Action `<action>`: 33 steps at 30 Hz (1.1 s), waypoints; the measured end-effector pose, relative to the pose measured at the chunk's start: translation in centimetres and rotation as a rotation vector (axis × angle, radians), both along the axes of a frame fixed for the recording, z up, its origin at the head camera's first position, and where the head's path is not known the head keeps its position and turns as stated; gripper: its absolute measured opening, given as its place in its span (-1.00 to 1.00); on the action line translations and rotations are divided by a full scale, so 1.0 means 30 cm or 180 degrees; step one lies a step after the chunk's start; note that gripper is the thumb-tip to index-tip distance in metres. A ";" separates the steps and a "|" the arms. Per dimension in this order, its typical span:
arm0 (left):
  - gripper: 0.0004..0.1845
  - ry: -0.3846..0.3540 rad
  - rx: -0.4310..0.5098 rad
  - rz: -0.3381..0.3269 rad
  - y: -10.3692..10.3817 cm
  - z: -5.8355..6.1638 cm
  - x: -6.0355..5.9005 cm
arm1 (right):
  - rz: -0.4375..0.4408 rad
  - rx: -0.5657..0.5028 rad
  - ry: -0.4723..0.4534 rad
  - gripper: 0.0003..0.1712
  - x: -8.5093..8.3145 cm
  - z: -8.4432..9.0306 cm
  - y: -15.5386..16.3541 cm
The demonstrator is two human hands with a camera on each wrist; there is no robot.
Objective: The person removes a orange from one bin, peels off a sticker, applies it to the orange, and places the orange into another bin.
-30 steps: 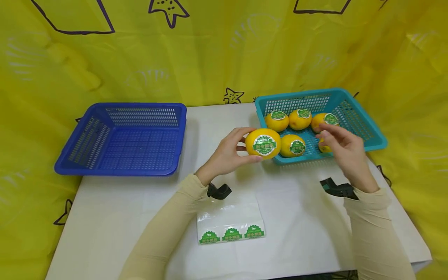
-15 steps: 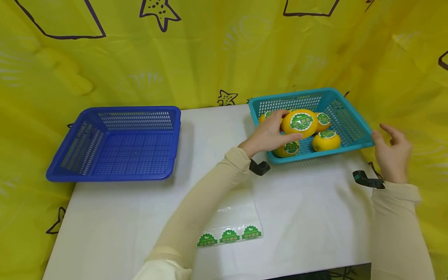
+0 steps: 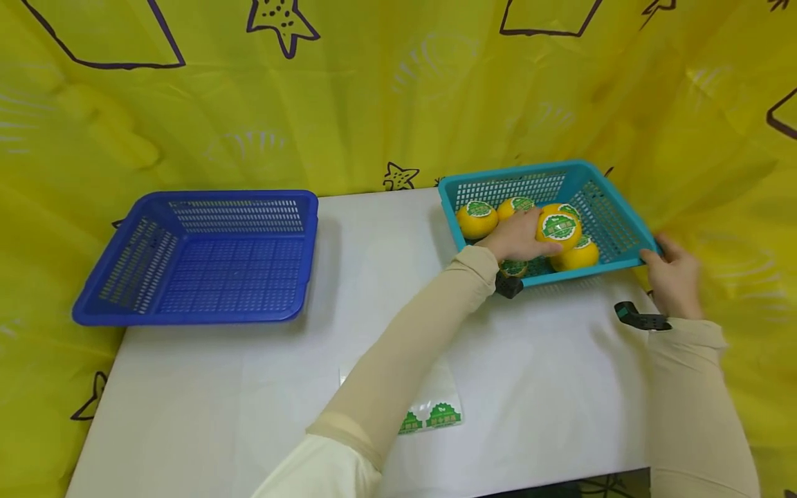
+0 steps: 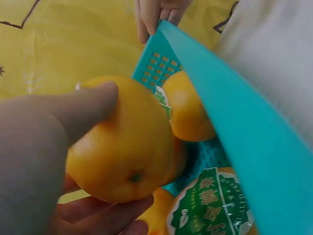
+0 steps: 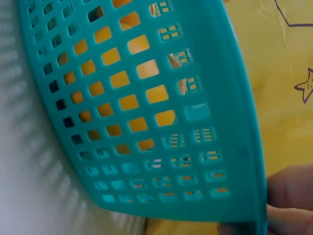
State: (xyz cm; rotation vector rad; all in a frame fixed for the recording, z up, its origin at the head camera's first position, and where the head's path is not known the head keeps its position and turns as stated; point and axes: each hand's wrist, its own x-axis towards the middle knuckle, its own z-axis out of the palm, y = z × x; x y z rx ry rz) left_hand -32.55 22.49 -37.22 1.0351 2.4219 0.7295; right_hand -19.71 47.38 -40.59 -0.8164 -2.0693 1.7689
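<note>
My left hand (image 3: pixel 513 236) holds an orange (image 3: pixel 558 238) over the teal basket (image 3: pixel 623 263), the fruit's green and white sticker facing up. In the left wrist view, thumb and fingers curl round that orange (image 4: pixel 127 152), just above other stickered oranges (image 4: pixel 186 107) in the basket. My right hand (image 3: pixel 677 283) grips the basket's front right corner; the right wrist view shows its fingers (image 5: pixel 291 188) at the rim. Through the basket's slotted side wall (image 5: pixel 132 98), orange fruit shows. My left hand partly hides the oranges beneath it.
A blue basket (image 3: pixel 230 318) stands at the left of the white-covered table (image 3: pixel 187 401). A sheet of green stickers (image 3: pixel 436 394) lies near the front, partly under my left forearm. A yellow curtain (image 3: pixel 349 104) hangs behind.
My left hand has carried the orange rightward, from in front of the teal basket to over its inside. My right hand has moved right, from above the oranges to the basket's corner.
</note>
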 end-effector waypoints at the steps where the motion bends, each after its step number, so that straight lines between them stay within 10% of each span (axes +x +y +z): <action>1: -0.09 0.0014 -0.0063 0.0018 0.006 -0.003 0.000 | 0.0072 -0.0015 0.0001 -0.27 0.004 -0.004 0.003; 8: -0.13 0.0158 -0.0564 0.0171 0.032 -0.002 0.001 | 0.0543 0.0635 -0.0282 -0.21 0.026 -0.014 0.021; 22: -0.62 0.0537 -0.1159 0.0116 0.098 0.051 0.054 | 0.0413 -0.0220 0.0198 -0.20 0.032 -0.018 0.023; 33: -0.67 0.0539 -0.1465 0.0184 0.114 -0.034 0.066 | 0.0350 -0.0327 0.0332 -0.22 0.030 -0.025 0.013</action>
